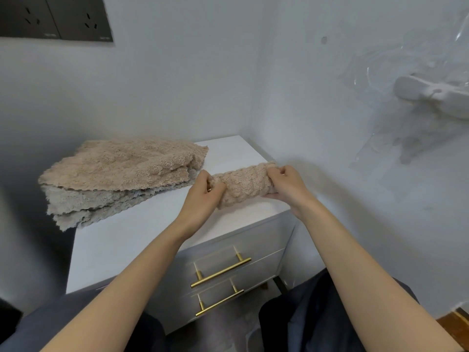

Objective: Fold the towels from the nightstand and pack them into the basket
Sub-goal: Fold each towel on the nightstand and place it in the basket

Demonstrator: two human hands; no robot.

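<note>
1. Left hand (203, 190): fingers curled round the left end of a rolled beige towel (243, 185), gripping it.
2. Right hand (285, 182): fingers and thumb curled over the roll's right end, gripping it too.
3. Rolled beige towel: tight fleecy roll, lying roughly horizontal between both hands, at the right front part of the white nightstand (121, 240) top. Whether it rests on the surface or is held just above it, can't tell.
4. Towel stack (121, 174): unfolded, loosely piled, beige layers on top, greyer ones underneath. Sits on the nightstand's left rear, left edges hanging over the side. Just beside the left hand.
5. Nightstand front: two drawers, each with a gold bar handle (220, 273).
6. Basket: not visible from this view.
7. Wall: dark socket panel (55, 17) upper left; white fixture (431, 95) under clear plastic film on the right.
</note>
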